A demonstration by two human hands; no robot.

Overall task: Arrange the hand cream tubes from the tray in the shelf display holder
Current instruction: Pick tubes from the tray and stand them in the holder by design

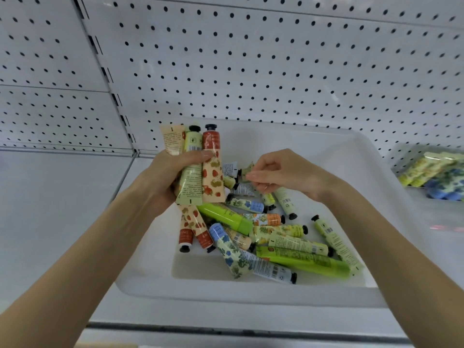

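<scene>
One tube at a time works best: pinch near the cap and lay it parallel into the bundle (193, 182), bound for the display holder (431, 172) at three o'clock. Above the tray (251, 295), the left hand (165, 179) wraps tightly round that three-tube bundle. The right hand (288, 174) has thumb and forefinger nearly closed on a small yellow-green tube (247, 170) at the twelve o'clock edge of the pile (288, 244), grip unclear.

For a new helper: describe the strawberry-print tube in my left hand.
Over the left end of the white plastic tray, the left hand grips several tubes. The strawberry-print tube is rightmost, the only held one with a red band below its cap.
</scene>
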